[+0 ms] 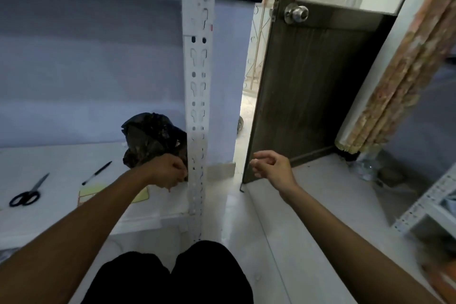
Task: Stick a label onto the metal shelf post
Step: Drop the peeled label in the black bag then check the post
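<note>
The white perforated metal shelf post [197,96] stands upright in the middle of the view. My left hand [170,171] is at its left edge, low down just above the shelf board, with the fingers curled and pinched together. A tiny reddish bit, apparently the label [169,189], shows under the fingertips. My right hand [271,165] hovers to the right of the post, apart from it, fingers loosely curled and holding nothing. A yellow label sheet [142,196] lies on the shelf board, partly under my left forearm. A small red mark [211,27] sits high on the post's right edge.
A black pen [97,172] and black-handled scissors [27,192] lie on the white shelf board [49,205] at the left. A crumpled black bag [153,138] sits behind my left hand. A brown door [308,94] stands open at the right; another white rack [424,205] is at the far right.
</note>
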